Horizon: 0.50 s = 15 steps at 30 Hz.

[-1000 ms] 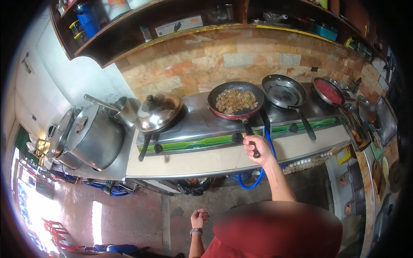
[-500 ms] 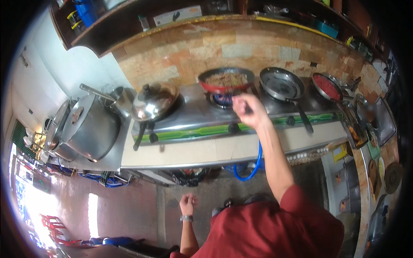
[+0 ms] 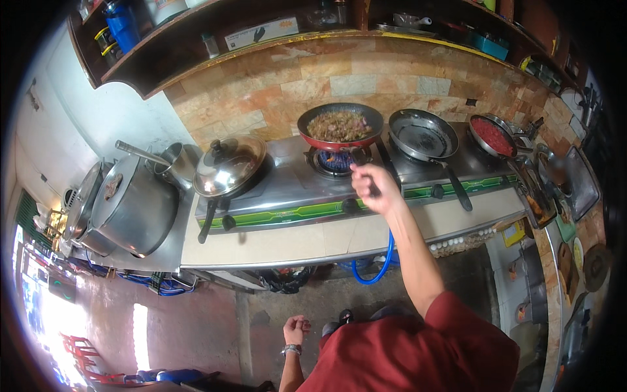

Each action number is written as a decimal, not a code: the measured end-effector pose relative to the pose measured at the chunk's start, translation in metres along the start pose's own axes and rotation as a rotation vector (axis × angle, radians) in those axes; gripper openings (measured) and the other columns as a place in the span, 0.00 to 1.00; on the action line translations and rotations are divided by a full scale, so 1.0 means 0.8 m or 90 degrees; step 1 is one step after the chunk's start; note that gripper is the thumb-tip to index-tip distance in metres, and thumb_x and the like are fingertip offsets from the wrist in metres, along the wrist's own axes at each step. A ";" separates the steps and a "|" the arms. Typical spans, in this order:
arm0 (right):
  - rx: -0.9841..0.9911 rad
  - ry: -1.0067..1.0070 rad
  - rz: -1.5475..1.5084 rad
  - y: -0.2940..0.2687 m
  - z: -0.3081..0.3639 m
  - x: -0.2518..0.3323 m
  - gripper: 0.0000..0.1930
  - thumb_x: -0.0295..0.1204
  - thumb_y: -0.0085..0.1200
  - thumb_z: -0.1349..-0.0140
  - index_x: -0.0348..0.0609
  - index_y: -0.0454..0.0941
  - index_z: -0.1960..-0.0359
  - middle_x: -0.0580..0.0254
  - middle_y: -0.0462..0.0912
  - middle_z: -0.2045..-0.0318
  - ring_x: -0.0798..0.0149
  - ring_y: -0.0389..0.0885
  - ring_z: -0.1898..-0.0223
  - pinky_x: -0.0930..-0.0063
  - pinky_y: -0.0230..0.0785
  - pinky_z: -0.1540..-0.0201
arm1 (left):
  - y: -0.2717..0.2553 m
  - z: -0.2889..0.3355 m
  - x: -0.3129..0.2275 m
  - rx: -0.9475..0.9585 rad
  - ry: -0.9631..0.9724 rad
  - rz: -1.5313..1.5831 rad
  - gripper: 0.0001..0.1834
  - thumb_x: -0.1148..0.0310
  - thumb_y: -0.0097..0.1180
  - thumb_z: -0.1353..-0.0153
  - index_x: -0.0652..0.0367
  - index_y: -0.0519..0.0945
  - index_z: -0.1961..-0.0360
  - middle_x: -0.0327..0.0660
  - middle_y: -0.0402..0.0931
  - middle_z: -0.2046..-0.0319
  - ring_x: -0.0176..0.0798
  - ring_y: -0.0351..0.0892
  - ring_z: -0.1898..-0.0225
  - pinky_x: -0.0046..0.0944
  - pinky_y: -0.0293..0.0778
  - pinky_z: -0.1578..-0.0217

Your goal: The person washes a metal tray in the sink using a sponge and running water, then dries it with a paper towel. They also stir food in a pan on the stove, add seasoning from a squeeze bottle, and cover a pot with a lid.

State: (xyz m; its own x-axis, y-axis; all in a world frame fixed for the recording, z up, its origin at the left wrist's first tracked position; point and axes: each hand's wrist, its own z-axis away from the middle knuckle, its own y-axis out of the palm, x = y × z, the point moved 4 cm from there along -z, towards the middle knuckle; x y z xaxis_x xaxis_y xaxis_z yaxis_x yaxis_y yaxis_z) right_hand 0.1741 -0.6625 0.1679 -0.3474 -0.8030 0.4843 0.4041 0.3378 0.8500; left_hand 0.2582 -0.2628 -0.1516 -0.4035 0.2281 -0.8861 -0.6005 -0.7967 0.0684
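Note:
My right hand (image 3: 372, 188) grips the black handle of a red frying pan (image 3: 339, 126) and holds it lifted and tilted above a lit gas burner (image 3: 333, 160). The pan is full of chopped brown food. My left hand (image 3: 297, 326) hangs low by my side with the fingers curled in and nothing in it; a watch sits on its wrist. My red sleeve fills the lower right.
An empty dark pan (image 3: 423, 134) and a pan of red sauce (image 3: 493, 136) stand to the right on the steel stove (image 3: 274, 196). A lidded pan (image 3: 228, 166), a small pot (image 3: 173, 160) and a large steel pot (image 3: 130, 206) stand left. A blue hose (image 3: 382, 261) hangs below.
My right hand has raised the red pan off the burner and tilted it, moving up along with my view. The left hand stays down by my side.

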 end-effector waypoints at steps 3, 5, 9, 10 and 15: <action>0.017 -0.048 0.041 0.025 0.046 -0.023 0.04 0.26 0.51 0.40 0.42 0.69 0.69 0.73 0.65 0.85 0.78 0.62 0.87 0.83 0.55 0.88 | -0.031 0.024 0.006 -0.055 -0.020 -0.037 0.06 0.71 0.48 0.33 0.62 0.75 0.62 0.42 0.80 0.71 0.35 0.82 0.72 0.35 0.78 0.73; 0.046 0.031 -0.099 0.043 0.038 -0.007 0.04 0.24 0.51 0.41 0.43 0.69 0.68 0.70 0.67 0.84 0.76 0.65 0.86 0.82 0.56 0.87 | -0.023 0.014 0.012 -0.064 -0.065 -0.006 0.06 0.71 0.50 0.34 0.62 0.76 0.61 0.43 0.80 0.71 0.36 0.82 0.71 0.34 0.77 0.73; 0.040 0.044 -0.163 0.038 -0.019 0.023 0.08 0.24 0.52 0.41 0.46 0.67 0.75 0.71 0.65 0.84 0.76 0.66 0.84 0.83 0.57 0.84 | 0.008 -0.008 0.000 0.053 -0.035 -0.053 0.07 0.70 0.54 0.36 0.61 0.77 0.59 0.45 0.81 0.71 0.37 0.81 0.74 0.34 0.77 0.77; 0.094 0.024 -0.066 0.027 -0.005 0.006 0.06 0.25 0.51 0.41 0.45 0.67 0.74 0.71 0.65 0.84 0.76 0.65 0.84 0.84 0.57 0.85 | -0.007 -0.004 0.005 0.022 -0.021 -0.045 0.08 0.69 0.53 0.35 0.61 0.76 0.59 0.45 0.81 0.71 0.37 0.81 0.73 0.34 0.77 0.75; 0.092 0.069 -0.116 0.019 0.001 0.011 0.05 0.23 0.52 0.42 0.42 0.69 0.73 0.69 0.66 0.83 0.77 0.67 0.83 0.85 0.59 0.85 | -0.004 -0.022 -0.020 0.022 -0.042 -0.001 0.09 0.69 0.50 0.34 0.63 0.76 0.60 0.42 0.80 0.73 0.35 0.81 0.72 0.34 0.75 0.75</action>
State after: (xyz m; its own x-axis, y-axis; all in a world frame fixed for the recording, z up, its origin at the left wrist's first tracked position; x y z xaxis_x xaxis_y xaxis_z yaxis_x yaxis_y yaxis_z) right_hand 0.1767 -0.6638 0.1853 -0.3068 -0.9026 0.3018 0.2149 0.2432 0.9459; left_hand 0.2792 -0.2737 -0.1457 -0.4459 0.2664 -0.8545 -0.6241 -0.7769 0.0835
